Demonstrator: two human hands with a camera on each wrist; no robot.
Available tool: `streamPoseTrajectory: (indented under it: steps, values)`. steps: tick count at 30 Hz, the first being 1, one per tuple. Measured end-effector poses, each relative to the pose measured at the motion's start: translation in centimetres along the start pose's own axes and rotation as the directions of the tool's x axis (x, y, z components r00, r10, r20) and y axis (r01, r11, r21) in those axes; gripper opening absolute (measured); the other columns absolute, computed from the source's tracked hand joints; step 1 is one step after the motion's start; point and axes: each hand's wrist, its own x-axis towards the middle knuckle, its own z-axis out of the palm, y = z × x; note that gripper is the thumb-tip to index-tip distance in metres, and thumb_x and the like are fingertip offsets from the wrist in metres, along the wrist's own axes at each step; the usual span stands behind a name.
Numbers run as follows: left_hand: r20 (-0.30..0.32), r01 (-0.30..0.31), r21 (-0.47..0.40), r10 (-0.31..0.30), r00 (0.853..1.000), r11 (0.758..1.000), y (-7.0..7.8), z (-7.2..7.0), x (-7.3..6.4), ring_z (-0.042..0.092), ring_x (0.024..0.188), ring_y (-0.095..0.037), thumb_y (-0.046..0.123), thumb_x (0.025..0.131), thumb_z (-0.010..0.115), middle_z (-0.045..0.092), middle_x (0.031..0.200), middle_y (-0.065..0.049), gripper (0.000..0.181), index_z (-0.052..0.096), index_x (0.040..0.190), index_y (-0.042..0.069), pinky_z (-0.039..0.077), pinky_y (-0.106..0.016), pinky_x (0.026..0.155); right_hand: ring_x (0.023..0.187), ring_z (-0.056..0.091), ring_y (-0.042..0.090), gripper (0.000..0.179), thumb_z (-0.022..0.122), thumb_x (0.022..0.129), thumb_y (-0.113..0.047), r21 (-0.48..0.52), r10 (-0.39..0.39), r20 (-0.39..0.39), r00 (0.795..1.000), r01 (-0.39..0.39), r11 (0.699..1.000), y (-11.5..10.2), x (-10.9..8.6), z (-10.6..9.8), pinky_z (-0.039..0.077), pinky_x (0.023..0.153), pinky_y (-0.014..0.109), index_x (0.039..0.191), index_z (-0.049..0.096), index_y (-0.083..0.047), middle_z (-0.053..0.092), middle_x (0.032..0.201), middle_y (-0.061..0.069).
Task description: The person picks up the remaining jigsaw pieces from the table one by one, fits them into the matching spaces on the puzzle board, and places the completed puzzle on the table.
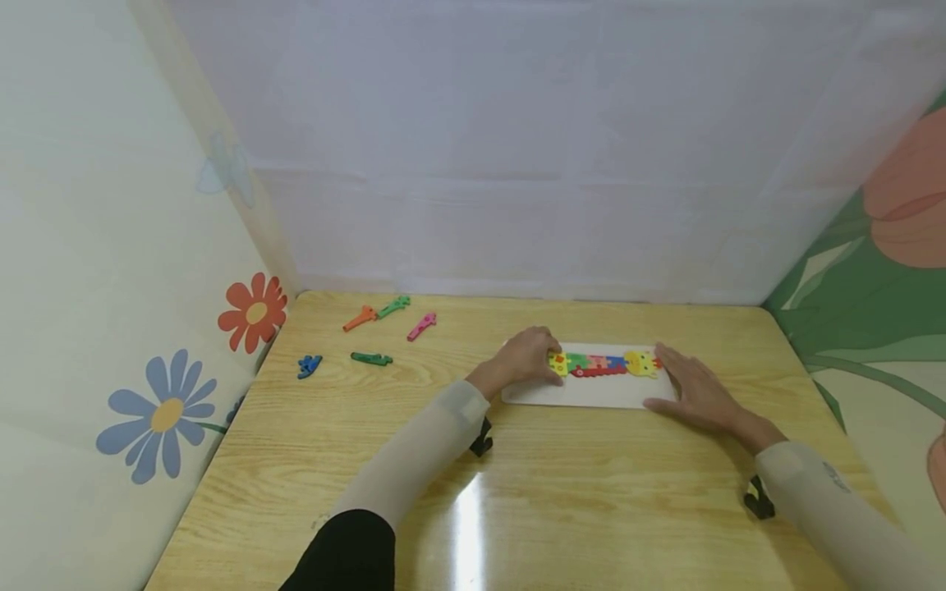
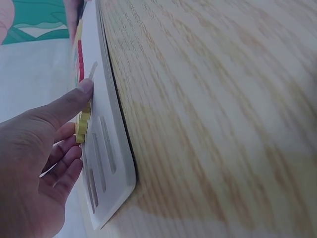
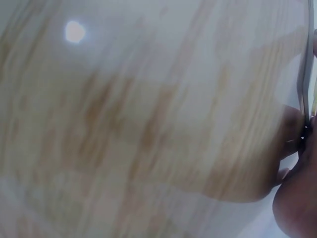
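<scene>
A white slotted board [image 1: 584, 396] lies on the table, carrying a row of colourful interlocking puzzle pieces [image 1: 597, 364] with a yellow giraffe-like head piece [image 1: 641, 364] at its right end. At the row's left end, my left hand [image 1: 523, 358] pinches a yellow puzzle piece [image 2: 82, 124], thumb on the near side and fingers on the far side. Several slots show in the board beside that hand in the left wrist view. My right hand [image 1: 695, 388] rests at the board's right end with fingers extended, fingertips right at the head piece; the right wrist view shows only part of it.
Loose pieces lie on the left of the wooden table [image 1: 591, 492]: an orange one [image 1: 360, 318], a light green one [image 1: 393, 307], a pink one [image 1: 422, 327], a dark green one [image 1: 372, 359] and a blue one [image 1: 309, 366]. A pale cloth wall [image 1: 517, 164] stands behind.
</scene>
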Motion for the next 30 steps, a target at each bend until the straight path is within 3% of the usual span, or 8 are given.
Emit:
streamPoseTrajectory:
  steps: [21, 30]
  values:
    - [0.034, -0.016, 0.021, 0.015, 0.999, 1.0, -0.1, -0.3, -0.3, 0.06, 0.128, -0.024, 0.047, 0.084, 0.09, 0.065, 0.139, -0.01, 0.072, 0.069, 0.139, 0.006, 0.048, -0.035, 0.113, 0.156, 0.022, 0.051, 0.106, 0.074, 0.094, -0.055, 0.0, -0.003, -0.005, 1.0, 0.003, 1.0, -0.5, -0.2, -0.2, 0.016, 0.124, 0.071, 0.166, 0.022, 0.003, 0.023, 0.171, 0.029]
    - [-0.019, -0.016, -0.013, 0.016, 1.0, 1.0, -0.5, -1.1, -1.5, 0.058, 0.132, -0.024, 0.049, 0.084, 0.09, 0.062, 0.143, -0.009, 0.074, 0.068, 0.14, 0.008, 0.048, -0.036, 0.114, 0.156, 0.023, 0.051, 0.107, 0.074, 0.094, -0.055, -0.011, -0.006, -0.012, 1.0, 0.006, 1.0, -0.3, -0.1, 0.0, 0.016, 0.124, 0.07, 0.166, 0.021, 0.003, 0.023, 0.171, 0.029]
